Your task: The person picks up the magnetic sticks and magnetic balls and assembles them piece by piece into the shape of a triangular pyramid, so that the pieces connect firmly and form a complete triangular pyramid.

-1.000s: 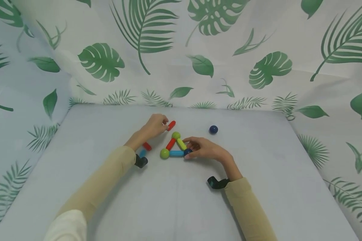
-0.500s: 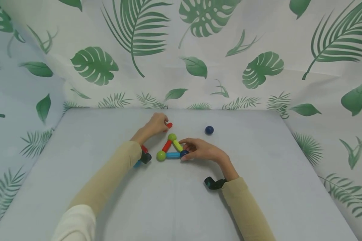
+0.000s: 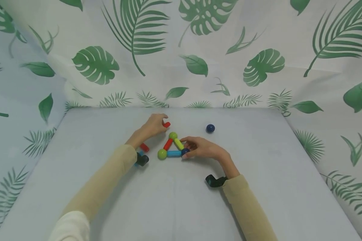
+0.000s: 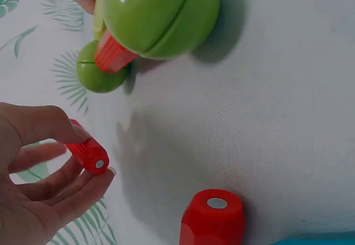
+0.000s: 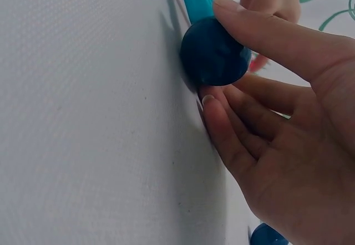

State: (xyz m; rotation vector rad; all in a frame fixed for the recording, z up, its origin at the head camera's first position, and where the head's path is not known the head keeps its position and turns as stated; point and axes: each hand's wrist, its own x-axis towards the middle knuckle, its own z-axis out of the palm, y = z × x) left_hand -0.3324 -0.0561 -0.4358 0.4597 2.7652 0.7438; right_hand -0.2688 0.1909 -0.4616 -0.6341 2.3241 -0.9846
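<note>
My left hand (image 3: 153, 127) pinches a red magnetic rod (image 4: 91, 155) between thumb and fingers, its silver end showing in the left wrist view. Just nearer lies a flat triangle: two lime-green balls (image 3: 162, 154), a dark blue ball (image 5: 215, 52), and a red rod (image 3: 168, 144), a yellow-green rod (image 3: 178, 144) and a light blue rod (image 3: 174, 153) between them. At the triangle's right corner, my right hand (image 3: 205, 148) holds the dark blue ball, thumb on one side and fingers on the other.
Another red rod (image 4: 213, 217) lies by the left wrist, with a light blue rod (image 4: 321, 240) partly hidden beside it. A second dark blue ball (image 3: 210, 128) rests farther back on the right. Leaf-printed cloth (image 3: 157, 80) rises behind the white table (image 3: 175, 201).
The left hand has closed on the red rod behind the triangle and turned it, so less of it shows. My right hand keeps its hold on the dark blue ball.
</note>
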